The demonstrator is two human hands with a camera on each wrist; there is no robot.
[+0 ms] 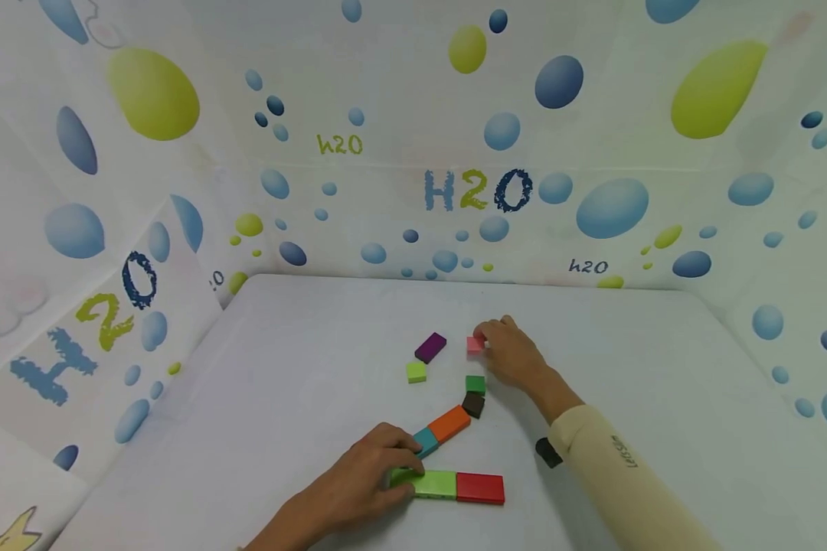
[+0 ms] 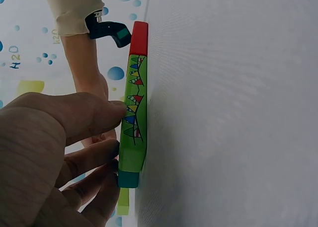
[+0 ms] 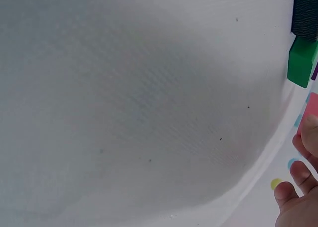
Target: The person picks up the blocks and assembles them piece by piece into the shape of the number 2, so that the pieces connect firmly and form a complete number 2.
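Note:
A long light green block point(image 1: 437, 484) lies end to end with a red block point(image 1: 480, 488) at the front of the table. My left hand point(image 1: 351, 478) holds the left part of the green one between thumb and fingers; its side bears printed bunting point(image 2: 134, 108) in the left wrist view. Just behind, one finger is close to a teal block point(image 1: 426, 441); whether it touches is unclear. An orange block point(image 1: 449, 423) adjoins the teal one, running diagonally. Farther back, my right hand point(image 1: 513, 353) pinches a pink block point(image 1: 475, 346), also at the right wrist view's edge.
A black-brown block point(image 1: 473, 405) and a green block point(image 1: 475, 384) stand between orange and pink. A purple block point(image 1: 430, 347) and a small lime block point(image 1: 416, 373) lie to their left. A black device point(image 1: 547, 452) is worn at the right wrist. Patterned cloth walls point(image 1: 386, 207) surround the table.

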